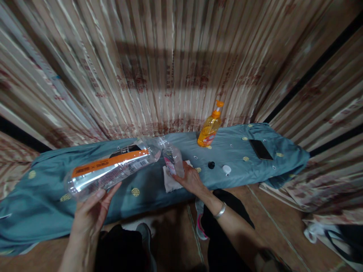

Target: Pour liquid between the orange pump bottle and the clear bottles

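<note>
My left hand (98, 204) supports a large clear plastic bottle (136, 160) from below, its thumb and fingers against the wall. An orange and silver label wraps the bottle, which lies tilted with its neck up to the right. My right hand (188, 175) is closed round a small clear bottle (177, 158) with a pink label. The mouths of the two bottles meet or nearly meet; I cannot tell whether they touch. Beneath the small bottle lies a folded white cloth (171, 184). Any liquid inside either bottle is hard to make out.
A yellow-orange pump bottle (209, 130) stands at the back of the teal cloth-covered surface (232, 173). Right of my right hand lie a black cap (211, 165) and a white round lid (226, 169). A dark phone (261, 149) rests further right. Pleated curtains (181, 68) hang behind.
</note>
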`<state>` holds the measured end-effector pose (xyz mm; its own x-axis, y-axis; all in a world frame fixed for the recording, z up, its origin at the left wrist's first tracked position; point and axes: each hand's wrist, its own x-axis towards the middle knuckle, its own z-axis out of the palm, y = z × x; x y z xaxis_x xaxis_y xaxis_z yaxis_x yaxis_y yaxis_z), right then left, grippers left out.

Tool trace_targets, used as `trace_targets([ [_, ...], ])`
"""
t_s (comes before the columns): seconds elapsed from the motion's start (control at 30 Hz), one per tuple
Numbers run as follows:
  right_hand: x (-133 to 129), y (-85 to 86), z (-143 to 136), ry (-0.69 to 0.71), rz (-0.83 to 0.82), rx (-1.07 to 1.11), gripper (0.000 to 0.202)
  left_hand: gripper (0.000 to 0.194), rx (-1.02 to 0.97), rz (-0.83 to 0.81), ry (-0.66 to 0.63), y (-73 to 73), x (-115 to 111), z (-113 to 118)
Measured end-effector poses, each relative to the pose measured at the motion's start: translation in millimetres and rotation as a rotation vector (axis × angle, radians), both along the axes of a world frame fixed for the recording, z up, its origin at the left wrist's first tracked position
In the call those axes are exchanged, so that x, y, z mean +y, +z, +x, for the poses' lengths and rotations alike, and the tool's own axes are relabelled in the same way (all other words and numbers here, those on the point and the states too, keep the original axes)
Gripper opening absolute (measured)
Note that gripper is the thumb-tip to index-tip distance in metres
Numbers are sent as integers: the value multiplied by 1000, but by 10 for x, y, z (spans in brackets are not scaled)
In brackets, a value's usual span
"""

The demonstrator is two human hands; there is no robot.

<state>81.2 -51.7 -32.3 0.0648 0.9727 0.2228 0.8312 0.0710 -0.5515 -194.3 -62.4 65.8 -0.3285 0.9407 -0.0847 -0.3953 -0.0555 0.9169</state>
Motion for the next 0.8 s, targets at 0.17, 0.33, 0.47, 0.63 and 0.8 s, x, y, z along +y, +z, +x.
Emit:
trace_targets([
  [0.17, 0, -5, -5, -10, -16, -25, 46, 62, 8, -1, 2, -15, -9, -30],
  [0.33, 8, -44, -17, -7, 1, -10, 43, 73, 4, 14, 1, -5, -18, -59],
  [0.47, 25, -74, -26, -7, -12, 23, 43, 81, -26, 36, -21, 10, -23, -45],
  [0.63, 47, -85, -32, -9, -20, 121, 47, 85, -13, 73, -36, 25, -46, -24],
  [0.8, 52, -55, -39, 0, -35, 153, 45, 75, 5, 76, -51, -2, -48, -39],
])
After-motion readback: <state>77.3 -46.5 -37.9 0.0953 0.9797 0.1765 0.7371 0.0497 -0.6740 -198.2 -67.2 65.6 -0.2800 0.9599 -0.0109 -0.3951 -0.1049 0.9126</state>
